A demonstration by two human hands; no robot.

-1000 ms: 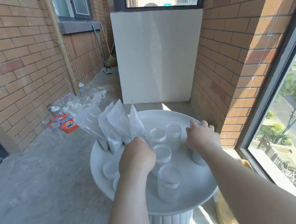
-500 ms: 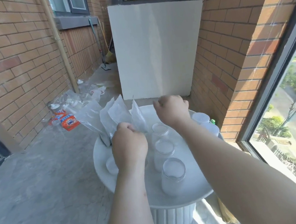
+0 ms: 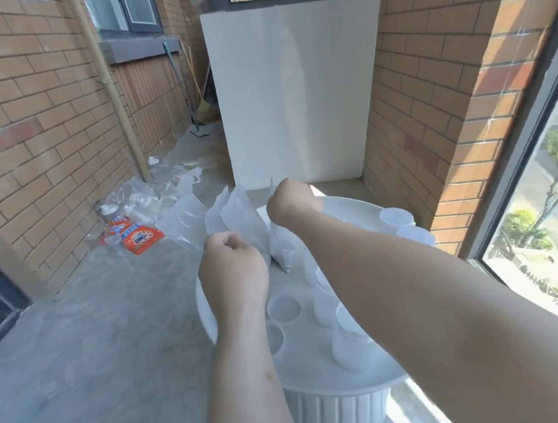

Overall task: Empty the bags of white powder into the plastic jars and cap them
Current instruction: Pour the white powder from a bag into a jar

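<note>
Several clear bags of white powder (image 3: 242,220) lean together at the back left of the round white table (image 3: 349,209). My right hand (image 3: 289,203) pinches the top of the rightmost bag (image 3: 282,250), which hangs below it. My left hand (image 3: 232,273) is curled into a fist against the base of the other bags; whether it grips one is hidden. Open clear plastic jars (image 3: 348,340) stand near the front, partly behind my right forearm. Two round lids (image 3: 282,309) lie by my left wrist.
Two more jars (image 3: 396,217) sit at the table's right edge. Empty plastic bags and an orange detergent packet (image 3: 140,239) litter the concrete floor at the left. Brick walls stand on both sides, a white panel behind, a window at the right.
My right hand has moved from the jars at the right rim across to the bags and taken hold of the top of the rightmost one. The left hand stayed at the bags.
</note>
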